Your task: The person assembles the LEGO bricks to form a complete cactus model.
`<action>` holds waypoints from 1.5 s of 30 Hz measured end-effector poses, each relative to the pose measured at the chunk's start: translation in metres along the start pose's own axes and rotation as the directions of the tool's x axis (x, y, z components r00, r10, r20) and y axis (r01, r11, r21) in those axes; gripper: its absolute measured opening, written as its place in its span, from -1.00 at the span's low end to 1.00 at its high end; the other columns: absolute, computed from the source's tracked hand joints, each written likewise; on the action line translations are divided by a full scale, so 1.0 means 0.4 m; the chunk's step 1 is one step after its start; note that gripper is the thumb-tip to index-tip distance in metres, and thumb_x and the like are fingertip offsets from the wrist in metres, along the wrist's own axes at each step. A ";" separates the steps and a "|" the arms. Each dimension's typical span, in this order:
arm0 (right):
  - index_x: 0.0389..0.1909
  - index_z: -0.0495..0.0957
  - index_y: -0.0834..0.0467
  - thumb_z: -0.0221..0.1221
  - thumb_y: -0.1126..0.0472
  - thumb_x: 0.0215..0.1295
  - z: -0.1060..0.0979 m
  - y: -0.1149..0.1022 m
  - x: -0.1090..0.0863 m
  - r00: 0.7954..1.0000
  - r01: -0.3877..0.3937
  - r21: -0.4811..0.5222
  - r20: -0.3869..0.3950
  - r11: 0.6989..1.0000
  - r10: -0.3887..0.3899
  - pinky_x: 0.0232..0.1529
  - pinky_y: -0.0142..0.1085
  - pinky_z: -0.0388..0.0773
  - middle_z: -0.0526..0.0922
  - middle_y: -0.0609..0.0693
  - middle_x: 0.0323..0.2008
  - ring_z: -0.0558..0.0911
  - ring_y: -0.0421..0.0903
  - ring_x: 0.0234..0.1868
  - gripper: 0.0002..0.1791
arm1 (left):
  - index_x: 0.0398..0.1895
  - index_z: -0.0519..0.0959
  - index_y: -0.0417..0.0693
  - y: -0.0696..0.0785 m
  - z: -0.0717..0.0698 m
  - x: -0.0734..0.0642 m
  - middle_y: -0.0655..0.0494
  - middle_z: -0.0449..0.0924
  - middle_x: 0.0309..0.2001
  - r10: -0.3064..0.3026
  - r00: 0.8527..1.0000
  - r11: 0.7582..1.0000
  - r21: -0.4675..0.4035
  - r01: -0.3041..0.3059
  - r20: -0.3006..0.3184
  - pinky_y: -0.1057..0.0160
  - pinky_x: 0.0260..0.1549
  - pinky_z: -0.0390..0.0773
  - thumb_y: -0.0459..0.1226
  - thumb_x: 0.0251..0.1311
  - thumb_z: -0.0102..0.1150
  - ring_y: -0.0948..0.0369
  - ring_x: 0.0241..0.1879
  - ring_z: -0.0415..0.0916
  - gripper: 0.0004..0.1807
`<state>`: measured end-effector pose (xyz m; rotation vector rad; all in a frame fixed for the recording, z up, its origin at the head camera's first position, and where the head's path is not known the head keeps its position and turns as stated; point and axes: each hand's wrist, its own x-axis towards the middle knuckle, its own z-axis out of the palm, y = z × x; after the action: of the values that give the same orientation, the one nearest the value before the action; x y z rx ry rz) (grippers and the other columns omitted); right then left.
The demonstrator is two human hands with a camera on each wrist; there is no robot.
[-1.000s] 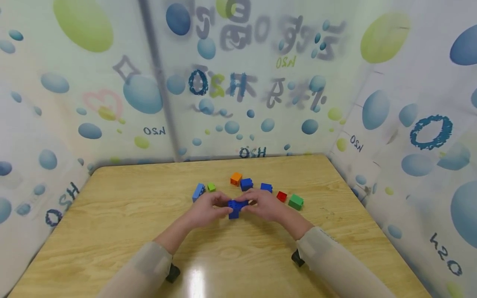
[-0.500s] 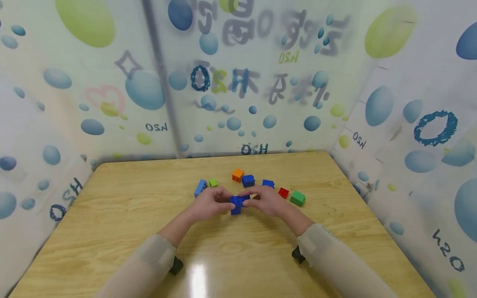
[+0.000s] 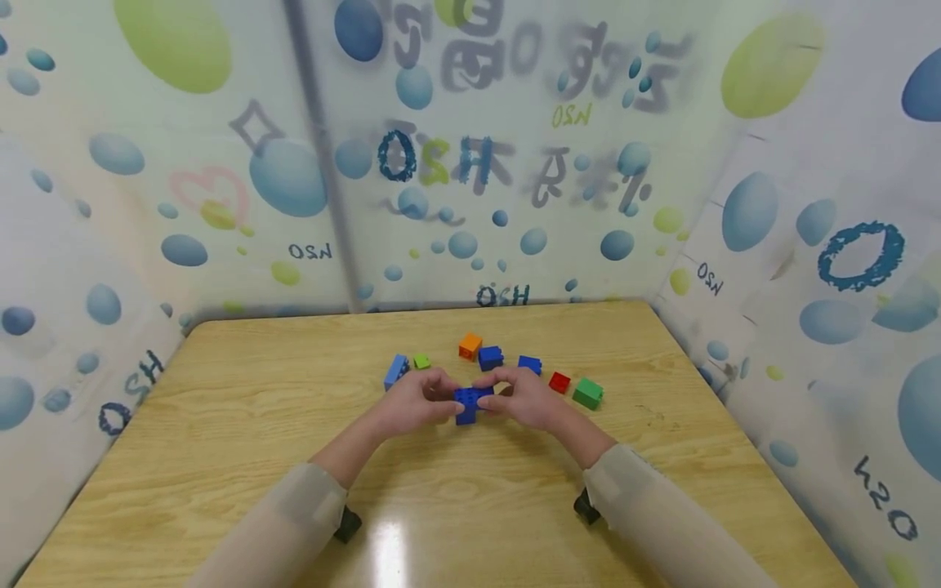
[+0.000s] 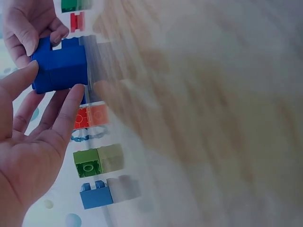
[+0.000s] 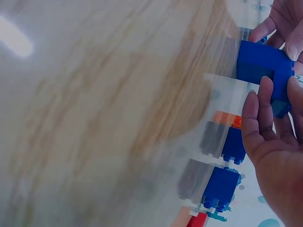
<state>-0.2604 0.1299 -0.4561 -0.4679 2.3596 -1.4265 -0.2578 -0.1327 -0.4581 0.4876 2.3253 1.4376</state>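
Observation:
Both hands hold one blue toy-brick assembly (image 3: 466, 407), made of a larger block joined to a narrower brick that sticks out to the right. My left hand (image 3: 410, 403) pinches its left side between thumb and fingers. On the narrower brick, the thumb and fingers of my right hand (image 3: 525, 400) grip from the right. The left wrist view shows the smooth side of the blue assembly (image 4: 61, 71) above the left palm. From the right wrist, the joint between the blue bricks (image 5: 260, 64) is visible, while fingertips cover part of it.
Behind the hands lie a light blue brick (image 3: 396, 371), a lime brick (image 3: 421, 362), an orange brick (image 3: 470, 346), two blue bricks (image 3: 490, 358), a red brick (image 3: 559, 382) and a green brick (image 3: 588, 394). Patterned walls stand along the wooden table's (image 3: 456, 506) back and sides.
The head view has shifted slightly, so everything sits a little differently in it. Both hands keep their grip on the blue assembly, with only tiny finger shifts.

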 end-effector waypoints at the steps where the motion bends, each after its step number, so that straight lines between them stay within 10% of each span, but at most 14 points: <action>1: 0.25 0.71 0.14 0.33 0.22 0.57 0.000 0.000 0.000 1.000 -0.002 0.004 0.001 1.000 0.002 0.06 -0.14 0.83 0.70 0.11 0.24 0.85 -0.03 -0.03 -0.69 | 0.15 0.71 -0.02 0.001 0.001 0.000 0.04 0.79 0.08 -0.005 1.000 1.000 0.000 0.005 -0.002 0.13 0.00 0.83 -0.13 0.46 0.44 0.11 0.04 0.77 -0.70; 15: 0.23 0.72 0.12 0.35 0.18 0.56 -0.005 0.006 0.000 1.000 0.017 0.000 0.010 1.000 -0.017 0.06 -0.14 0.82 0.72 0.08 0.21 0.84 -0.05 -0.04 -0.69 | 0.29 0.68 -0.06 -0.014 -0.011 -0.010 -0.08 0.74 0.21 0.034 0.999 0.999 0.043 -0.034 -0.003 0.11 -0.04 0.83 -0.09 0.50 0.40 0.02 0.14 0.74 -0.58; 27: 0.23 0.73 0.12 0.35 0.18 0.57 -0.004 0.005 0.000 1.000 -0.001 -0.008 0.002 1.000 0.001 0.05 -0.17 0.82 0.69 0.08 0.23 0.83 -0.07 -0.03 -0.70 | 0.29 0.68 -0.17 -0.014 -0.100 -0.041 -0.11 0.76 0.22 0.083 0.978 0.987 0.148 -0.054 -0.194 0.14 0.00 0.78 -0.12 0.52 0.38 -0.01 0.15 0.73 -0.57; 45: 0.22 0.73 0.10 0.35 0.17 0.56 -0.002 -0.003 -0.006 1.000 -0.002 -0.011 0.009 1.000 0.002 0.07 -0.15 0.81 0.70 0.07 0.23 0.84 -0.06 -0.03 -0.70 | 0.37 0.63 -0.20 -0.066 -0.190 -0.030 -0.20 0.69 0.33 0.057 0.951 0.981 0.194 0.003 -0.305 -0.17 0.28 0.66 -0.11 0.53 0.37 -0.18 0.38 0.58 -0.50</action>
<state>-0.2584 0.1310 -0.4543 -0.4737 2.3613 -1.4088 -0.2861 -0.2084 -0.4486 0.3680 2.7340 1.3921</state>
